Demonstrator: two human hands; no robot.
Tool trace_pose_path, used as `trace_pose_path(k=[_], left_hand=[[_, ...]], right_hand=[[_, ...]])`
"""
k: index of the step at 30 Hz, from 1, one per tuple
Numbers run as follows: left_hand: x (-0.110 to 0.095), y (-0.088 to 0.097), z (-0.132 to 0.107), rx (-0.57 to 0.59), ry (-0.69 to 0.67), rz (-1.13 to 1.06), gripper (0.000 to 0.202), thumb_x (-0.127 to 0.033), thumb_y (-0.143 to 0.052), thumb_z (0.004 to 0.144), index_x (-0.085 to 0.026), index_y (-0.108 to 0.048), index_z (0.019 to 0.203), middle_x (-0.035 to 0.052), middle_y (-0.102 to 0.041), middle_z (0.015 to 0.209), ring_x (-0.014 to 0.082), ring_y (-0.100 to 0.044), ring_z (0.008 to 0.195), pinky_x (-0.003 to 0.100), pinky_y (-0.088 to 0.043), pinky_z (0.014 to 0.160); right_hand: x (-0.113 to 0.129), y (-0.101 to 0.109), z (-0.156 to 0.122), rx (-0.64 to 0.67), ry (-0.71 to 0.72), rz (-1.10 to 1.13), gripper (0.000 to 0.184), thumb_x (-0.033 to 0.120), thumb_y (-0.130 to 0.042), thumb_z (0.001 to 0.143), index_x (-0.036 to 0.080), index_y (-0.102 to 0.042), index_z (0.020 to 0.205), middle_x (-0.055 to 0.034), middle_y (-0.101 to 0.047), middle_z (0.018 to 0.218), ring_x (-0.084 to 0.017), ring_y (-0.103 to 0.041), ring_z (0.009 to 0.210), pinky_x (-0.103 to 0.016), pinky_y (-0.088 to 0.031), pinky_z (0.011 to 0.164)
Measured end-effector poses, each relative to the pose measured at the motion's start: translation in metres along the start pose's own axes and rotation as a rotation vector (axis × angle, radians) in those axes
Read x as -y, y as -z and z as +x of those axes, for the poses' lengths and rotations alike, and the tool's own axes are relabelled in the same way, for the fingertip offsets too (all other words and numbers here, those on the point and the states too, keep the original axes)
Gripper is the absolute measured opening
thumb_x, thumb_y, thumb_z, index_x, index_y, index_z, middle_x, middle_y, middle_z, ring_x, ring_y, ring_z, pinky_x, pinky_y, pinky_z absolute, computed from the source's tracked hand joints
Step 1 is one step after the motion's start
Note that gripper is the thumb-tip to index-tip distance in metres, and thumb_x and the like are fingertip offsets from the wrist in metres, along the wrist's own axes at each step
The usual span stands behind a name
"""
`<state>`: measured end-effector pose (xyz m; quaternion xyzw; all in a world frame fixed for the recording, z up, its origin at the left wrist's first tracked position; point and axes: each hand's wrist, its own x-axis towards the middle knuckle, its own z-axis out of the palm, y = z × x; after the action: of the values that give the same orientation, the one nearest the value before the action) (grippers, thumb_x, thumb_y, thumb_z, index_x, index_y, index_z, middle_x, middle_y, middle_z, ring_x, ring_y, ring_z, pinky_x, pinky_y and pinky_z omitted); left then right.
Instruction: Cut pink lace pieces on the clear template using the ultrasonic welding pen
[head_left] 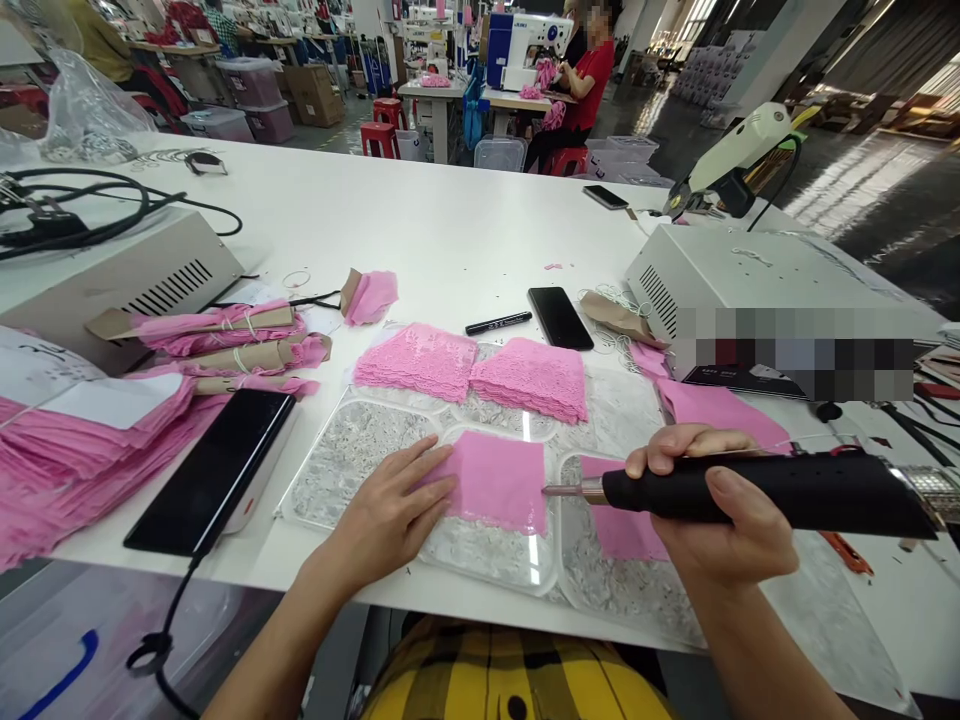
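Note:
My left hand [397, 505] lies flat, fingers spread, with its fingertips on the left edge of a pink fabric piece [499, 480]. In my right hand [727, 510] is a black-handled tool [787, 490] with a narrow metal tip, pointing left. That tip meets the right edge of the fabric piece, or hovers just over it. Beneath the fabric is a clear plastic panel with rounded outlines [360, 460]. Another pink piece [626, 530] lies partly hidden under the tool and hand. Two stacks of pink lace-like pieces, a left stack [416, 362] and a right stack [529, 378], sit just beyond.
A phone [560, 318] and black marker [498, 323] lie behind the stacks. To the left are a corded phone [214, 470], tied pink bundles [240, 340] and a grey box [165, 280]. Another grey box [780, 290] stands right. Farther off, a person [592, 75] sits sewing.

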<state>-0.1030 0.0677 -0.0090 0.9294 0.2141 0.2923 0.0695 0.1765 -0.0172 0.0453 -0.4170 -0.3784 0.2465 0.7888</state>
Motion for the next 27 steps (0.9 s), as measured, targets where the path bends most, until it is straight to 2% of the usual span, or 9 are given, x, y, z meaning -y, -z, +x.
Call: trace_pose_path(k=[4,8,13,27], left_hand=[[-0.002,0.002,-0.002,0.000,0.008,0.023,0.023,-0.016,-0.054,0.096,-0.017,-0.069,0.113,0.0120,-0.063,0.130,0.0306,-0.052,0.130,0.045,-0.056,0.097],[-0.001,0.004,-0.006,-0.026,0.027,0.039,0.023,-0.014,-0.053,0.096,-0.017,-0.068,0.114,0.0124,-0.063,0.129,0.0308,-0.052,0.130,0.046,-0.056,0.097],[0.001,0.004,-0.011,-0.035,0.044,0.017,0.023,-0.015,-0.055,0.095,-0.017,-0.068,0.114,0.0124,-0.063,0.129,0.0303,-0.052,0.130,0.045,-0.055,0.098],[0.001,0.002,-0.013,-0.050,0.058,0.005,0.021,-0.018,-0.055,0.096,-0.016,-0.070,0.110,0.0125,-0.064,0.128,0.0302,-0.053,0.129,0.044,-0.056,0.098]], right_hand=[[-0.001,-0.007,0.005,-0.029,0.021,0.010,0.010,0.025,-0.061,0.065,0.019,-0.064,0.071,-0.0009,-0.058,0.068,-0.013,-0.052,0.054,-0.031,-0.051,0.045],[-0.009,-0.024,0.012,-0.084,0.060,0.014,0.011,0.025,-0.061,0.064,0.019,-0.062,0.073,-0.0007,-0.058,0.073,-0.013,-0.052,0.057,-0.031,-0.051,0.048],[-0.021,-0.041,0.015,-0.080,0.048,-0.010,0.011,0.025,-0.063,0.065,0.019,-0.059,0.073,-0.0003,-0.056,0.076,-0.011,-0.052,0.059,-0.030,-0.050,0.051],[-0.021,-0.044,0.016,-0.019,0.119,-0.071,0.005,0.022,-0.061,0.068,0.019,-0.059,0.071,-0.0001,-0.057,0.073,-0.012,-0.053,0.058,-0.030,-0.050,0.051]])
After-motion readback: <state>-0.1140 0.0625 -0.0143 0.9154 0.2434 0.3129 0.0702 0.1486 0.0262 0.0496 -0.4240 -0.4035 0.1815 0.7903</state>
